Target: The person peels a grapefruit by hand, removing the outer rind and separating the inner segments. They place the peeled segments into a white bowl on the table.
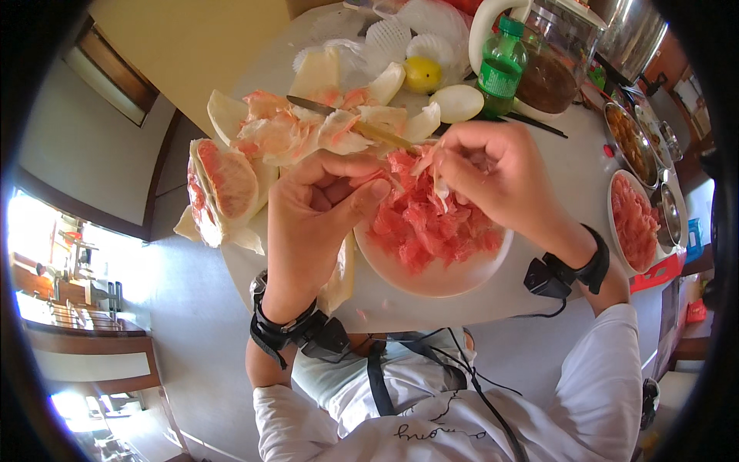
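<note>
My left hand (315,204) is closed in a pinch on a small piece of pink pomelo flesh (377,181). Opposite it, my right hand (496,177) pinches a strip of pale pomelo membrane (440,192). Both hands are over a white bowl (435,286) heaped with torn pink pomelo flesh (431,235). Left of my left hand rests a partly peeled chunk of pomelo (231,185). Beyond the hands, a knife (377,133) with a yellowish handle lies across a pile of peeled membrane (296,135); the handle's near end touches the bowl area.
Thick pomelo rinds (315,73), foam net sleeves (389,38) and a yellow fruit (423,75) lie at the back. A green bottle (502,69) stands by a pitcher of brown liquid (546,73), near dark chopsticks (539,125). Another dish of pomelo flesh (635,219) sits right.
</note>
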Available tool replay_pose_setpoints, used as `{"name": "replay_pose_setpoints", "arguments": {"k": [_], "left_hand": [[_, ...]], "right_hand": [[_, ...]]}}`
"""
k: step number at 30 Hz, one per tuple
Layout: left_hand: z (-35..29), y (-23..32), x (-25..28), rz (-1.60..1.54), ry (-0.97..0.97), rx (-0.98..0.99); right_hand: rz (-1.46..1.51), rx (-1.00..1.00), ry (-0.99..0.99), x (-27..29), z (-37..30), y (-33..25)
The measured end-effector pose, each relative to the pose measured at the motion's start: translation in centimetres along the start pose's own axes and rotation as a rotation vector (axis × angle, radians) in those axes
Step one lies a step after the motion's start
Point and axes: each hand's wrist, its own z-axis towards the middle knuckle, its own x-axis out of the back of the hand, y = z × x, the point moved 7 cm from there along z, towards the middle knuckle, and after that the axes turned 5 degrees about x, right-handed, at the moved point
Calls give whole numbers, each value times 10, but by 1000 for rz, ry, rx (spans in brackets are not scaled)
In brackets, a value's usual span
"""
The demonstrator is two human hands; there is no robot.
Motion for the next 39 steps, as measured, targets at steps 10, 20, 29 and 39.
{"name": "replay_pose_setpoints", "arguments": {"k": [10, 20, 29, 39], "left_hand": [[1, -8, -5, -138, -139, 43], [1, -8, -19, 250, -184, -36], [-3, -12, -20, 440, -267, 63], [-6, -14, -24, 464, -320, 39]], "right_hand": [[120, -43, -138, -4, 6, -2], [-99, 45, -291, -19, 5, -5], [-366, 221, -399, -25, 1, -17], [-697, 386, -321, -21, -3, -33]]}}
